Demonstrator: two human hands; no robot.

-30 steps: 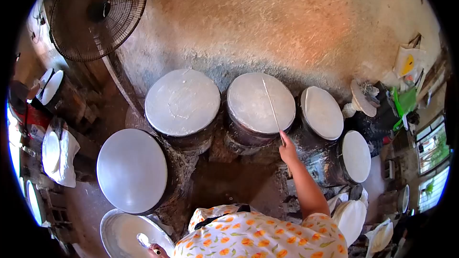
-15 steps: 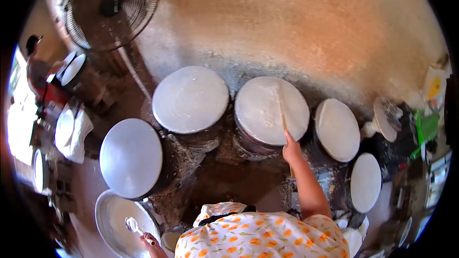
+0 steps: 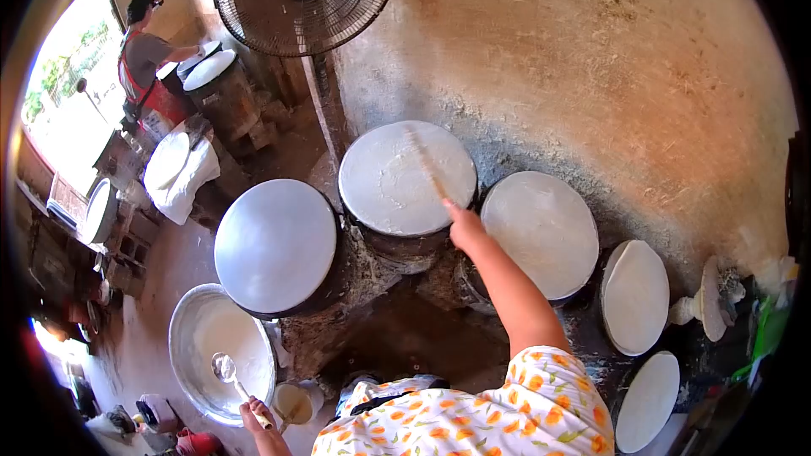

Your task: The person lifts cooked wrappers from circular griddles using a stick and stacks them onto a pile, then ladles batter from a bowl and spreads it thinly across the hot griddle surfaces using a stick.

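Observation:
My right hand [image 3: 463, 225] grips the end of a thin wooden stick [image 3: 428, 165], slightly blurred. The stick reaches over a round griddle [image 3: 384, 177] whose top is coated in white batter; whether its tip touches the batter I cannot tell. At the lower left, my left hand [image 3: 258, 415] is closed round the handle of a ladle [image 3: 225, 368] with white residue in its bowl. The ladle is above the rim side of a large metal basin [image 3: 180, 353] of white liquid batter.
More round griddles stand in an arc: a smooth bare-looking one [image 3: 274, 245] at left and white-topped ones [image 3: 539, 234] at right. A small pail [image 3: 306, 399] sits beside the basin. A standing fan [image 3: 306, 0] is behind. A co-worker [image 3: 152, 63] stands at far-left drums.
My view has swung left. The stick has gone from the griddle right of centre to the neighbouring one on its left. My left hand still holds the ladle at the basin.

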